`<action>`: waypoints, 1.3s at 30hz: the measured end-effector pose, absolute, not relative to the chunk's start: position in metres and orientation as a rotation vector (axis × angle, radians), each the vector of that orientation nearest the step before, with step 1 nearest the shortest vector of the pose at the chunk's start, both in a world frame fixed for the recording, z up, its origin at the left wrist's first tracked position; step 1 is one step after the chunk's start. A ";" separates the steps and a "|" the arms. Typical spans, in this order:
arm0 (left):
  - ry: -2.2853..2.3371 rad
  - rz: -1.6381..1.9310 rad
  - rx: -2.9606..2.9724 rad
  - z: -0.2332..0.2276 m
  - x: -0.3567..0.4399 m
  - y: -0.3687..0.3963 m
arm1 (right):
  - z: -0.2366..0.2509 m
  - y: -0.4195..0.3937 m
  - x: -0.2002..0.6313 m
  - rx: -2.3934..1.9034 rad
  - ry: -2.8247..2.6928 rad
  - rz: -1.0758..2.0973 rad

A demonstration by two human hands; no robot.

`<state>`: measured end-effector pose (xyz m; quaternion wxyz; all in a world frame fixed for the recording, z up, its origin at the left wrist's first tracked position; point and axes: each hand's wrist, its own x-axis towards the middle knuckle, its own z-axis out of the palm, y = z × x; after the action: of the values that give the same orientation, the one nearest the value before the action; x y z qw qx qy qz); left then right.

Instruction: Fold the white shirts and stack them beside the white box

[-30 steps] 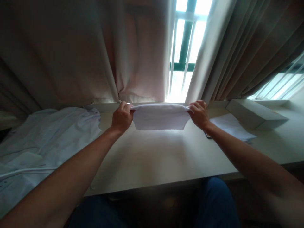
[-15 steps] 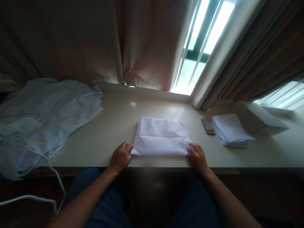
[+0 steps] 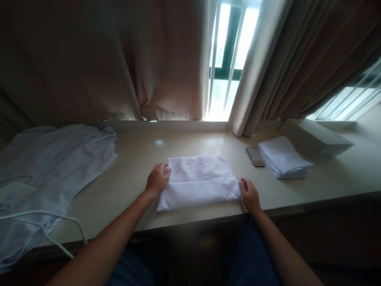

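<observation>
A folded white cloth (image 3: 198,180) lies flat on the table in front of me, with a crease running across it. My left hand (image 3: 157,179) rests at its upper left edge, thumb and fingers apart, the fingertips touching the fabric. By the lower right corner is my right hand (image 3: 249,194), its fingers loosely bent and apart beside the cloth. Neither hand visibly grips the fabric.
A rumpled white cloth heap (image 3: 62,159) covers the table's left end, with a white power strip (image 3: 14,194) and cables on it. To the right are a blurred-out small flat item (image 3: 255,156), a folded white cloth stack (image 3: 284,157) and a pale box (image 3: 318,137). Curtains (image 3: 172,59) hang behind.
My left hand has let go of the lower left corner and moved up along the left edge. The right hand has loosened from the lower right corner. The view has shifted.
</observation>
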<state>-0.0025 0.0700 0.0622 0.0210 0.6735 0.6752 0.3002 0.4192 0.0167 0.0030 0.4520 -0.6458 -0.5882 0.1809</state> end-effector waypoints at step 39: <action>2.101 0.217 2.303 0.045 0.035 0.100 | 0.073 0.063 0.304 -1.497 -2.220 0.118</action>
<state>0.0345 0.1003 0.0453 0.0084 0.7370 0.6723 0.0693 0.3039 0.0633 0.0731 0.2286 -0.5438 -0.8063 0.0428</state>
